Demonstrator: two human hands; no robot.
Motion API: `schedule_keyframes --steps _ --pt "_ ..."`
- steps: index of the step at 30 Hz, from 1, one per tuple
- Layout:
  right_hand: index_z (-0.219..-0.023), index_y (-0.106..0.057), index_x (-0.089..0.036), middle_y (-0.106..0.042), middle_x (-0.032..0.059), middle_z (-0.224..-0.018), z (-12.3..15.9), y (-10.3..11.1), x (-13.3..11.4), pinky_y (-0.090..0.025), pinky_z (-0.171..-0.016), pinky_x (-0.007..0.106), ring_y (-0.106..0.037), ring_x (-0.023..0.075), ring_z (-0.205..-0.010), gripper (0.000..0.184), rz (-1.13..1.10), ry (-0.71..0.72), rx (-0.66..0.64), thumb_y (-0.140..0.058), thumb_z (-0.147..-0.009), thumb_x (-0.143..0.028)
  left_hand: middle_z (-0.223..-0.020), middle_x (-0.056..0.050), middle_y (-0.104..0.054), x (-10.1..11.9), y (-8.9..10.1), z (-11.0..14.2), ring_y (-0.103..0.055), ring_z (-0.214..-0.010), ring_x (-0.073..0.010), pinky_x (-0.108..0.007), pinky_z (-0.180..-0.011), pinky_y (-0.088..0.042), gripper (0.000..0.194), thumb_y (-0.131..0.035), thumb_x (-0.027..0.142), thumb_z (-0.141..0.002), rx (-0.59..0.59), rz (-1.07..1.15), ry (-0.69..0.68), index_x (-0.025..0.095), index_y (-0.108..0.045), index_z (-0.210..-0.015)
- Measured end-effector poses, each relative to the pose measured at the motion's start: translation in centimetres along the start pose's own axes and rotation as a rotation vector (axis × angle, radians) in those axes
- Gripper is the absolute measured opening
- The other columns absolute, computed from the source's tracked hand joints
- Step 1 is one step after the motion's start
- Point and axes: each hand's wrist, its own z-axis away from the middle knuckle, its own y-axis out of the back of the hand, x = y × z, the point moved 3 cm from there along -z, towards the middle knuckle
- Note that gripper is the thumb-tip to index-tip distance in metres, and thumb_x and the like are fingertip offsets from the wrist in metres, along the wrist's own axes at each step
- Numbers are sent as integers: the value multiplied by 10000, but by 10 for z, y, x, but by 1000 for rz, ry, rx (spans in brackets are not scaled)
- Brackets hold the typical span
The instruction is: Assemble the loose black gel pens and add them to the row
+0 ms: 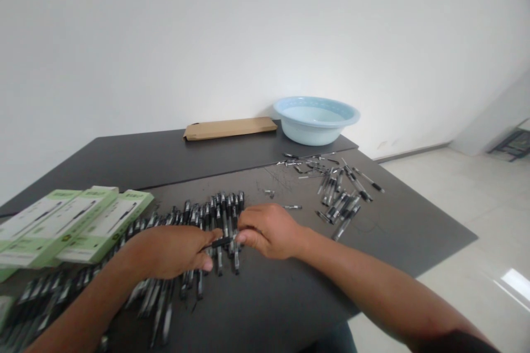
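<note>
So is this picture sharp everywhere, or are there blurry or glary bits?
In the head view, the pens at lower left look smeared; in the same head view, the light blue basin is clearer, and the floor has a bright, glare-like patch at right.

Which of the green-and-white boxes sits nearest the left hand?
The rightmost box: its side is closest to the left hand, while the other boxes lie farther left.

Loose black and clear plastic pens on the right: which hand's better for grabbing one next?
Probably the right hand: it is nearer those loose pens; the left hand is farther off. But the right seems to pinch a slim black-gripped pen, which may need releasing first.
</note>
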Motion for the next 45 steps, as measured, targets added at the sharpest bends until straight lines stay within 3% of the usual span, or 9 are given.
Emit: schedule_keyframes --steps 5,9,14,18,22,26,30,38,45 --pt "-859 -546 -175 -608 34 -777 -1 7 8 -342 -641 237 -544 147 -715 322 46 -82 16 -350 -957 -411 -1112 -141 -675 -3 -2 -1 -629 -992 -313 -392 -798 -489 525 -447 367 -828 7 -27 34 194 -486 -1322" --pt "-854 -570 -183 -621 26 -771 5 48 30 -317 -616 233 -540 144 -690 264 175 -252 100 -410 -938 -376 -1118 -163 -668 -4 -1 -1 -623 -1000 -327 -404 -787 -493 566 -449 373 -834 29 -48 47 175 -446 -1364" --pt "-929 -602 -169 -661 46 -821 47 129 108 -352 -628 235 -571 159 -733 279 334 -698 308 -388 -927 -348 -1144 -152 -658 -3 -1 1 -611 -1021 -312 -393 -807 -486 582 -444 373 -843 11 -54 54 168 -414 -1387" --pt "-916 -656 -164 -684 91 -881 100 156 176 -375 -688 267 -595 204 -818 255 568 -995 106 -448 -875 -306 -1157 -148 -653 0 -1 1 -612 -1017 -305 -392 -806 -482 581 -445 359 -842 6 -66 90 172 -409 -1391" --pt "-907 -679 -137 -690 128 -891 144 146 209 -394 -705 286 -614 228 -837 244 593 -1090 69 -469 -847 -247 -1153 -157 -653 5 -1 -1 -616 -1008 -313 -403 -805 -481 577 -460 340 -831 13 -62 76 169 -425 -1382" --pt "-1032 -646 -140 -688 133 -942 161 129 221 -408 -712 299 -620 241 -870 297 598 -1132 77 -432 -874 -271 -1095 -150 -676 8 -3 -4 -633 -969 -302 -385 -797 -486 590 -452 351 -832 -18 -91 86 169 -409 -1392" --pt "-1112 -610 -176 -677 103 -1024 153 118 225 -411 -759 287 -611 225 -930 311 578 -1094 56 -423 -891 -288 -1063 -157 -682 8 -4 -6 -641 -939 -300 -382 -793 -485 598 -438 356 -828 -19 -97 79 141 -418 -1386" --pt "-1000 -658 -176 -636 115 -1089 120 93 221 -394 -851 294 -568 221 -1008 239 551 -1002 -62 -478 -873 -270 -1043 -145 -689 6 -6 -6 -644 -909 -298 -386 -779 -483 594 -439 358 -814 11 -70 77 161 -437 -1375" --pt "-1012 -641 -157 -619 139 -1105 110 81 220 -395 -852 320 -564 232 -1007 229 568 -983 -124 -488 -866 -246 -1034 -154 -690 8 -4 -3 -643 -927 -313 -400 -777 -486 573 -447 349 -826 19 -67 75 167 -444 -1370"
